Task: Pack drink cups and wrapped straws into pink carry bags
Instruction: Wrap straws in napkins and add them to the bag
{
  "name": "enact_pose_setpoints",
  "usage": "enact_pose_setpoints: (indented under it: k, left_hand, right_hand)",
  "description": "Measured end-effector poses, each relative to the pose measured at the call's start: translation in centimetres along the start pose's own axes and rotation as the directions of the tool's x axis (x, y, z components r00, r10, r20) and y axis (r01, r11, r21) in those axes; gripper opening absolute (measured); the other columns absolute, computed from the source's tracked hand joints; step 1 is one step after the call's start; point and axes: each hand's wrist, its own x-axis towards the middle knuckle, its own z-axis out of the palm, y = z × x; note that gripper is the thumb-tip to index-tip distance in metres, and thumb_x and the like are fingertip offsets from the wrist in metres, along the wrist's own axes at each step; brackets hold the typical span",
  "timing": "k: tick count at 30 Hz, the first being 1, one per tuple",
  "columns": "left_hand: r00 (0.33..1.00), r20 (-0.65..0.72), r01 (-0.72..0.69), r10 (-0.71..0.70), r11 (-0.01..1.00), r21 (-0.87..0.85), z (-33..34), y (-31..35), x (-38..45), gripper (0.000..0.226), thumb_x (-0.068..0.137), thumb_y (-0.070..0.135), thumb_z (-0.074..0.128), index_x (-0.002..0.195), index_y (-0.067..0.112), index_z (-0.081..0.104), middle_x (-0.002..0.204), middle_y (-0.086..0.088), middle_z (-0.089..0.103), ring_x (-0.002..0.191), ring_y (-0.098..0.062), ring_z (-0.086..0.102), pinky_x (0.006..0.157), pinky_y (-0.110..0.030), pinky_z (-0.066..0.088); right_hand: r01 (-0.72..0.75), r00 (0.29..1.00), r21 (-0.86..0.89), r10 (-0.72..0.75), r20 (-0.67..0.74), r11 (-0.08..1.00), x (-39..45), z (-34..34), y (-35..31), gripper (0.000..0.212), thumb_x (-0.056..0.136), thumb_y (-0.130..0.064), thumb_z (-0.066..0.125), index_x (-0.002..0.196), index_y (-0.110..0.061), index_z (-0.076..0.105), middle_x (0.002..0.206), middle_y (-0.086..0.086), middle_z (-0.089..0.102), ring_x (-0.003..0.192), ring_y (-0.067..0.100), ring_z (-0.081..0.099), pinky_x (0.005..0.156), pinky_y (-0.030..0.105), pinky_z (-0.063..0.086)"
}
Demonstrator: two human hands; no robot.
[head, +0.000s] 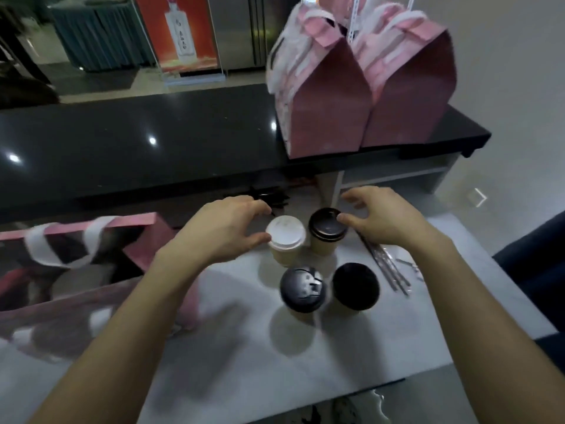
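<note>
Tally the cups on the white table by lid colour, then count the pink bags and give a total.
White-lid cups: 1
Black-lid cups: 3
Pink bags standing on the black counter: 2
Pink bags lying open at the left of the white table: 1
Total: 7

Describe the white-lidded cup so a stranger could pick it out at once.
On the pale table below the black counter, four lidded paper cups stand in a square cluster. It is the far-left one, at the left hand's fingertips: the only white lid, the others being dark.
</note>
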Motion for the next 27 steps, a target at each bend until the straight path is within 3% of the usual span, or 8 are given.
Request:
enact_pose_setpoints:
  k: [4,8,14,16,20,22,24,27]
  left_hand:
    - [0.993,0.053,0.102,-0.106,0.992,0.075,3.6,4.9,3.2,0.054,0.103,0.058,0.063,0.151,0.036,0.055,0.146,0.011,0.058,0.123,-0.02,0.064,0.09,-0.038,0.052]
    - [0.985,0.087,0.139,-0.149,0.984,0.108,6.0,8.2,4.6,0.057,0.104,0.055,0.063,0.155,0.031,0.053,0.155,0.008,0.054,0.134,-0.02,0.059,0.1,-0.037,0.05]
    - [0.972,0.088,0.211,-0.217,0.975,0.077,6.8,11.2,5.6,0.058,0.104,0.053,0.065,0.155,0.028,0.056,0.152,0.005,0.057,0.136,-0.024,0.058,0.11,-0.041,0.048]
    - [0.976,0.055,0.205,-0.209,0.976,0.068,7.0,11.9,5.6,0.056,0.103,0.053,0.066,0.153,0.027,0.059,0.148,0.004,0.06,0.136,-0.024,0.058,0.111,-0.039,0.047]
    - [0.985,-0.022,0.171,-0.17,0.984,0.047,7.6,13.8,6.3,0.045,0.104,0.048,0.067,0.143,0.026,0.068,0.14,0.006,0.066,0.13,-0.02,0.06,0.111,-0.04,0.044]
    - [0.982,-0.079,0.171,-0.174,0.985,-0.037,8.2,14.8,6.9,0.035,0.104,0.042,0.069,0.134,0.025,0.074,0.13,0.006,0.071,0.123,-0.02,0.063,0.107,-0.039,0.046]
    - [0.966,-0.142,0.18,-0.216,0.956,-0.231,9.0,16.2,7.7,0.023,0.103,0.036,0.071,0.121,0.024,0.079,0.113,0.008,0.075,0.109,-0.016,0.067,0.097,-0.037,0.052]
    - [0.926,-0.081,0.265,-0.369,0.787,-0.557,10.5,18.2,9.1,0.021,0.105,0.039,0.068,0.113,0.025,0.081,0.102,0.012,0.079,0.089,-0.008,0.072,0.084,-0.029,0.057]
  right_hand:
    - [-0.092,0.994,-0.076,0.096,0.048,0.993,0.6,2.4,8.5,0.04,0.098,-0.038,0.071,0.131,-0.016,0.072,0.125,0.008,0.076,0.113,0.03,0.07,0.093,0.04,0.057]
    - [-0.19,0.967,-0.099,0.203,0.152,0.977,1.1,6.8,13.6,0.027,0.094,-0.031,0.07,0.11,-0.01,0.073,0.107,0.015,0.076,0.102,0.037,0.07,0.085,0.04,0.059]
    - [-0.253,0.936,-0.038,0.255,0.243,0.967,1.1,12.4,16.9,0.02,0.086,-0.016,0.067,0.073,-0.014,0.052,0.07,0.003,0.053,0.086,0.037,0.07,0.068,0.031,0.043]
    - [-0.27,0.932,-0.003,0.262,0.25,0.963,1.0,13.1,17.1,0.018,0.082,-0.011,0.062,0.07,-0.015,0.05,0.067,0.001,0.05,0.078,0.036,0.065,0.066,0.03,0.044]
    - [-0.29,0.936,0.064,0.269,0.225,0.955,0.6,12.4,17.4,0.005,0.083,-0.011,0.064,0.079,-0.008,0.064,0.073,0.006,0.06,0.076,0.034,0.063,0.067,0.03,0.05]
    - [-0.307,0.94,0.131,0.279,0.195,0.943,-0.1,11.1,17.5,0.01,0.084,-0.016,0.068,0.082,-0.007,0.072,0.078,0.01,0.07,0.078,0.034,0.069,0.068,0.032,0.056]
    - [-0.307,0.949,0.216,0.282,0.139,0.927,-0.8,9.6,17.5,0.01,0.085,-0.019,0.07,0.081,-0.012,0.076,0.081,0.008,0.075,0.081,0.03,0.071,0.072,0.033,0.059]
    - [-0.217,0.975,0.418,0.213,0.056,0.882,-1.6,8.0,17.3,0.012,0.09,-0.019,0.07,0.08,-0.018,0.076,0.078,0.002,0.075,0.079,0.024,0.07,0.075,0.034,0.056]
